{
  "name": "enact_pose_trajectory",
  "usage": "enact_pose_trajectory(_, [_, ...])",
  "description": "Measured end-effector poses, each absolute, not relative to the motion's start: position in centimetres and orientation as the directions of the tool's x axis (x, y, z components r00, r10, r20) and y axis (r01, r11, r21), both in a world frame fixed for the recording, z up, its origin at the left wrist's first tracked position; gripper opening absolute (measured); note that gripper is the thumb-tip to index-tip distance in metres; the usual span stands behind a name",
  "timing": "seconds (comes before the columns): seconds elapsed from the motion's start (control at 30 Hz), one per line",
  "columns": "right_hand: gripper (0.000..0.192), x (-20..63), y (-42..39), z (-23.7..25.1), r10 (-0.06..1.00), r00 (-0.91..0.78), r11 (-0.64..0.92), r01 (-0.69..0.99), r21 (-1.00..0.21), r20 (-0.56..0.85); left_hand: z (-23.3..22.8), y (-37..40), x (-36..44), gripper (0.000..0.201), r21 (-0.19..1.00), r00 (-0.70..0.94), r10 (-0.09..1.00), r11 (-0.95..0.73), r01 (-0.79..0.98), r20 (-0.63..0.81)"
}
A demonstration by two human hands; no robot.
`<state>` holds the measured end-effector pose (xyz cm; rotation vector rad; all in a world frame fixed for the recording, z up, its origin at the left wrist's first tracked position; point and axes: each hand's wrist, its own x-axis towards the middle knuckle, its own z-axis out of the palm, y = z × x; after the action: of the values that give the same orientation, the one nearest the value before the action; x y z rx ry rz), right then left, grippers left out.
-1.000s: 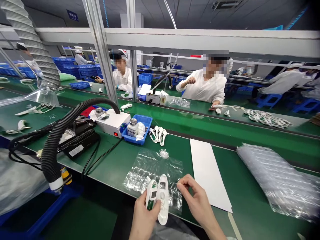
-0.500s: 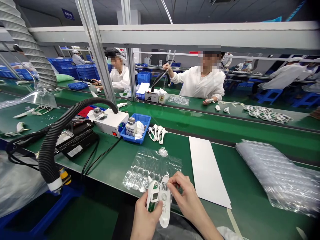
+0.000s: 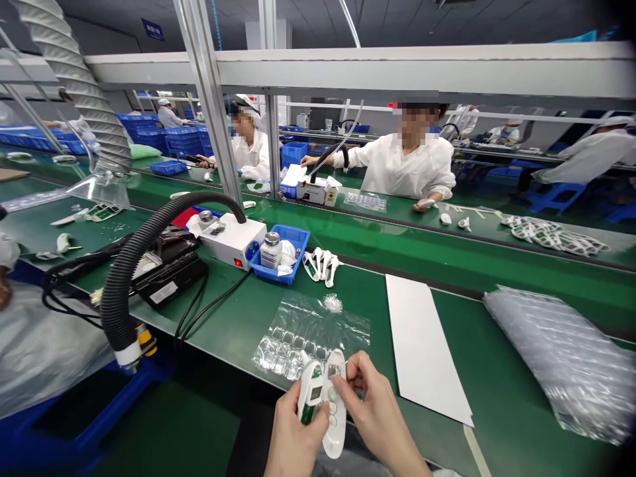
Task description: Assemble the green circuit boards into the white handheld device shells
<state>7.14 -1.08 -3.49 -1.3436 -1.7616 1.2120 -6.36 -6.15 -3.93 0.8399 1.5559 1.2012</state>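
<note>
My left hand (image 3: 298, 424) is closed around the body of a white ear thermometer (image 3: 311, 391), with a small display and green circuit board showing. Beside it stands a long white cover shell (image 3: 335, 424) with a window near its top and round holes lower down; my left thumb touches its edge. My right hand (image 3: 375, 404) pinches the upper part of this shell, thumb on the window and fingers at the far edge. Whether a small piece sits under that thumb is hidden. Behind the hands lies a clear plastic sheet of square pockets (image 3: 293, 344).
A blue tray (image 3: 273, 275) with a bottle, a white box (image 3: 233, 242) and black hose (image 3: 116, 291) stand left. White housings (image 3: 322, 262), crumpled film (image 3: 332, 303), white card (image 3: 427, 344) and stacked clear plastic trays (image 3: 561, 358) lie about. Co-workers sit across the green belt (image 3: 387, 242).
My right thumb has moved onto the shell's window, with the fingers at its edge. The whole view has shifted slightly, and a co-worker opposite has lowered a raised hand.
</note>
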Motion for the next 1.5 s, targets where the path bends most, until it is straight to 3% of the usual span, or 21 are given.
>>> enact_pose_trajectory(0.07, [0.028,6.2,-1.4,-3.6,0.961,-0.271,0.043,0.342,-0.939,-0.055,-3.8,-6.4,-6.8,0.018,0.963,-0.331,0.905,0.261,-0.07,-0.269])
enact_pose_trajectory(0.17, [0.03,4.1,-2.2,-4.1,0.957,-0.259,-0.11,0.099,-0.989,-0.133,-3.9,-7.0,-7.6,0.015,0.963,-0.377,0.885,0.251,-0.104,-0.271])
enact_pose_trajectory(0.3, [0.038,0.8,-3.5,-4.8,0.885,-0.371,-0.332,-0.084,-0.94,-0.279,-4.6,-8.9,-9.4,0.027,0.961,-0.403,0.874,0.224,-0.163,-0.272])
enact_pose_trajectory(0.4, [0.042,-1.1,-3.7,-4.6,0.806,-0.449,-0.46,-0.067,-0.885,-0.385,-5.7,-10.4,-12.7,0.048,0.915,-0.452,0.824,0.181,-0.361,-0.342])
enact_pose_trajectory(0.53, [0.053,-3.2,-3.7,-4.4,0.757,-0.502,-0.518,-0.07,-0.853,-0.418,-7.7,-11.3,-20.6,0.054,0.771,-0.665,0.58,-0.097,-0.63,-0.47])
enact_pose_trajectory(0.67, [0.056,-6.1,-4.1,-5.7,0.71,-0.525,-0.575,-0.046,-0.817,-0.47,-9.1,-10.8,-26.9,0.049,0.723,-0.693,0.536,-0.202,-0.66,-0.483])
enact_pose_trajectory(0.83, [0.056,-14.2,-4.5,-7.8,0.584,-0.637,-0.652,0.002,-0.758,-0.503,-9.2,-11.7,-28.4,0.05,0.706,-0.699,0.509,-0.225,-0.671,-0.502])
enact_pose_trajectory(1.07, [0.05,-26.4,-7.4,-9.2,0.444,-0.754,-0.704,0.041,-0.709,-0.484,-9.1,-15.0,-30.4,0.047,0.727,-0.78,0.348,-0.3,-0.618,-0.52])
enact_pose_trajectory(1.33, [0.047,-22.8,-6.4,-9.7,0.561,-0.695,-0.662,-0.05,-0.748,-0.45,-9.2,-12.4,-27.9,0.051,0.702,-0.73,0.445,-0.267,-0.661,-0.518])
enact_pose_trajectory(1.5, [0.045,-25.0,-7.3,-8.8,0.531,-0.719,-0.664,-0.025,-0.748,-0.448,-8.9,-13.3,-29.4,0.049,0.71,-0.768,0.392,-0.315,-0.63,-0.507])
